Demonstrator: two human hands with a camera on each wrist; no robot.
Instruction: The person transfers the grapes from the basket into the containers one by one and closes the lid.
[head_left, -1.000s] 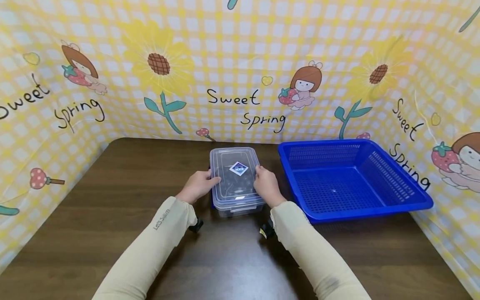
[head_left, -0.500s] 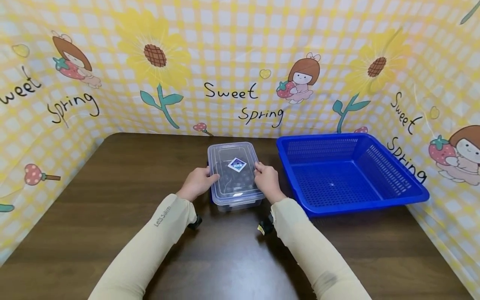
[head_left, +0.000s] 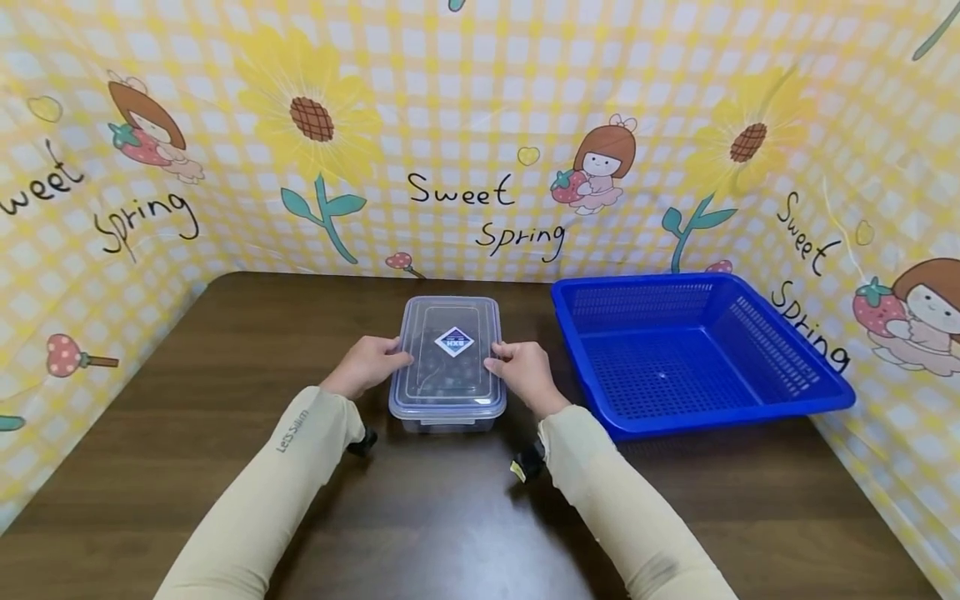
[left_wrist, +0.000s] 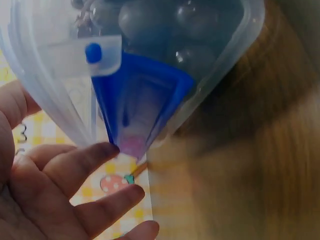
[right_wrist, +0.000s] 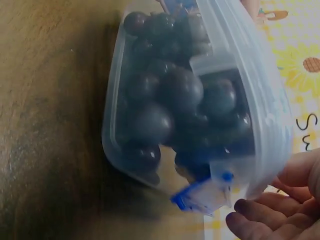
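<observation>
A clear plastic food container (head_left: 448, 375) with a lid and a blue-and-white diamond sticker rests on the table. Through its wall show several dark, round, grape-like pieces (right_wrist: 180, 90). My left hand (head_left: 365, 365) holds its left side, thumb on the lid's edge. In the left wrist view, one fingertip touches the tip of an unfastened blue-edged latch (left_wrist: 140, 100). On the opposite side, my right hand (head_left: 525, 373) holds the lid's edge with thumb and forefinger. Another unfastened blue latch (right_wrist: 205, 195) hangs outward near these fingers in the right wrist view.
To the right stands a blue perforated plastic basket (head_left: 600, 408) with nothing in it. Brown wood-grain tabletop (head_left: 187, 467) surrounds the container. A yellow checked cloth (head_left: 465, 108) forms the back and side walls. Black straps with small devices sit at both wrists.
The container has shifted left and turned straighter toward me, with both hands staying at its sides. The basket keeps its place; the head view has tilted slightly.
</observation>
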